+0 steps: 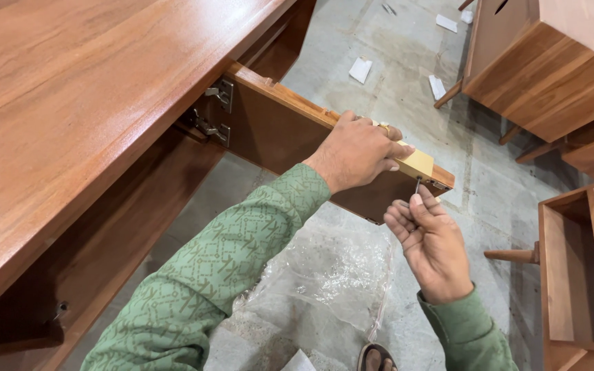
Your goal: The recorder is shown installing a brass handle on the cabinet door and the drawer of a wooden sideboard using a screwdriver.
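The left hand (pixel 357 152) lay over the top edge of an open wooden cabinet door (pixel 276 130), its fingers curled down and clamping a small pale-yellow block (pixel 415 163) against that edge. The block stuck out just past the fingertips, toward the door's free corner. The right hand (pixel 429 242) was raised just below that corner, thumb and forefinger pinched on a thin dark screw (pixel 419 184) that stood upright, its upper end reaching the underside of the block; whether it touched the wood could not be told. The remaining right fingers were loosely folded beneath the pinch.

Away from the left knuckles, at the door's far end, two metal hinges (pixel 218 110) joined it to the cabinet (pixel 70 124), whose broad reddish top ran alongside. Below both wrists a clear plastic bag (pixel 324 275) lay crumpled on the concrete floor (pixel 407 82). Beyond the fingertips stood other wooden furniture pieces (pixel 551 62), with white scraps (pixel 360 69) on the floor near them.
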